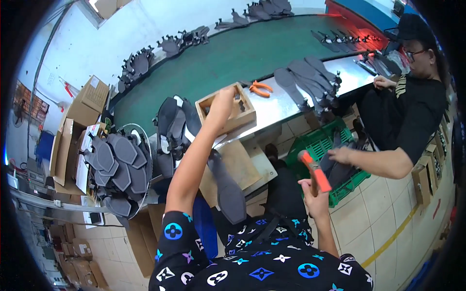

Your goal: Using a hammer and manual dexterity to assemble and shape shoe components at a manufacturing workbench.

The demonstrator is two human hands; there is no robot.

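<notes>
My left hand (222,104) reaches down into a small wooden box (250,116) holding small dark pieces; its fingertips are hidden there. Raised at the right, my right hand (316,200) is closed around a hammer (318,177) with orange-red on it. In front of me a dark grey shoe sole (231,199) lies across a brown work board (233,169), its wide end toward my lap. Orange-handled pliers (261,88) rest on the metal table edge beside the box.
A green conveyor belt (233,51) carries several soles. Grey soles (121,157) fill a round rack at left, near cardboard boxes (90,104). More soles (306,80) lie on the table. A co-worker (412,106) sits at right, one hand over soles in a green crate (352,182).
</notes>
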